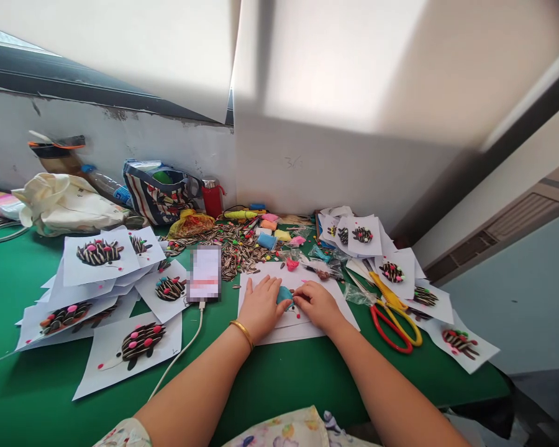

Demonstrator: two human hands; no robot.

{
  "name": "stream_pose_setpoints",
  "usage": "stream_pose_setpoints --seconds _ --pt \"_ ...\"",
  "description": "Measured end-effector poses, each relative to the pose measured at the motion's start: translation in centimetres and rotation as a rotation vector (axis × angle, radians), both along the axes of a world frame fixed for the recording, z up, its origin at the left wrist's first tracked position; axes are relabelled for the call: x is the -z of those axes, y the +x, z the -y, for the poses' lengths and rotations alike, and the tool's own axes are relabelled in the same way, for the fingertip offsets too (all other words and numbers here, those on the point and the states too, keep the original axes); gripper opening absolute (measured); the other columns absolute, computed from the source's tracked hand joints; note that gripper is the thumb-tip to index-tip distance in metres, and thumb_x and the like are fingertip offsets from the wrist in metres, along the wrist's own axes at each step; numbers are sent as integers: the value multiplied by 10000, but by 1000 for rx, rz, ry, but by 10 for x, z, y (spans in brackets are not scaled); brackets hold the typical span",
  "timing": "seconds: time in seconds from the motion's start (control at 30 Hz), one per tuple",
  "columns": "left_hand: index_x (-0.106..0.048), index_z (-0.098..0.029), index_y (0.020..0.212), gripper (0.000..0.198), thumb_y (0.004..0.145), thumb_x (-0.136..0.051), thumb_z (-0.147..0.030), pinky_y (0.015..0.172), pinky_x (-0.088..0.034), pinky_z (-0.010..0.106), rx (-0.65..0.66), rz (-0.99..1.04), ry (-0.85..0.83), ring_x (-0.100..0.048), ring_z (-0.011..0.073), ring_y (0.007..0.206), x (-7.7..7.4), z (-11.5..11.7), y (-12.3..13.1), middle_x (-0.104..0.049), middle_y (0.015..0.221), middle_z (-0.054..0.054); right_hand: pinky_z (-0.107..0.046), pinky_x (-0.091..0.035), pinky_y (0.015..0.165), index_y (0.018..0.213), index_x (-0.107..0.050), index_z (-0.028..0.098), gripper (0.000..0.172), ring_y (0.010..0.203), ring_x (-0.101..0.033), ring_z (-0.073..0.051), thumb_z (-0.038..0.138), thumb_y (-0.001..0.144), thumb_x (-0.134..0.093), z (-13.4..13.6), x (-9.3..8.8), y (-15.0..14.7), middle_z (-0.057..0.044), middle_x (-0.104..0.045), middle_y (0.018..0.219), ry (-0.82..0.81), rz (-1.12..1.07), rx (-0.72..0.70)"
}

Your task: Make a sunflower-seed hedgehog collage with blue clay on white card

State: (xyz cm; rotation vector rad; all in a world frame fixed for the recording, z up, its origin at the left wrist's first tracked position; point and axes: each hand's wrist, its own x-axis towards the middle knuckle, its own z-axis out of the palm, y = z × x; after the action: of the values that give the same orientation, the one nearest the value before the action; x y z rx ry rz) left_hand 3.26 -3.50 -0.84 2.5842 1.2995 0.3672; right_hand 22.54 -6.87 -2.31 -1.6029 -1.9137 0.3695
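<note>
A sheet of white paper (pixel 279 335) lies in front of me on the green table. On it is a small light-blue clay patch (pixel 285 293), with black and red dots just below its right side. My left hand (pixel 262 307) rests flat on the paper with its fingers stretched out, the thumb against the lower edge of the blue patch. At the right edge of the patch, my right hand (pixel 319 304) has thumb and forefinger pinched together; whatever is between them is too small to make out. A lump of pink-red clay (pixel 292 265) sits at the paper's far edge.
Papers with seed hedgehogs (pixel 144 338) pile up at left, more papers (pixel 426 297) at right. Scissors (pixel 394 329) lie right of my hand. A phone (pixel 213 273) with a cable stands at left. Sunflower seeds (pixel 233 251) and clay blocks (pixel 267 240) spread behind; bags (pixel 74 205) line the wall.
</note>
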Motion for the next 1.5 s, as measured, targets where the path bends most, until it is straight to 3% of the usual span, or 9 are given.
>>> stream_pose_setpoints --seconds 0.67,1.5 --pt "-412 -199 1420 551 959 -401 -502 1160 -157 640 3 21 -7 -334 277 1420 1 -1 0 -476 1470 109 -339 -459 852 847 -699 207 96 928 -594 -203 139 836 -631 2 -4 -3 -39 -666 897 7 19 18" --pt "-412 -188 1419 556 956 -414 -495 1159 -163 641 2 6 -4 -334 278 1420 1 -2 0 -472 1472 112 -357 -478 903 877 -703 211 105 950 -595 -202 151 871 -616 1 8 6 -45 -658 912 69 17 -14"
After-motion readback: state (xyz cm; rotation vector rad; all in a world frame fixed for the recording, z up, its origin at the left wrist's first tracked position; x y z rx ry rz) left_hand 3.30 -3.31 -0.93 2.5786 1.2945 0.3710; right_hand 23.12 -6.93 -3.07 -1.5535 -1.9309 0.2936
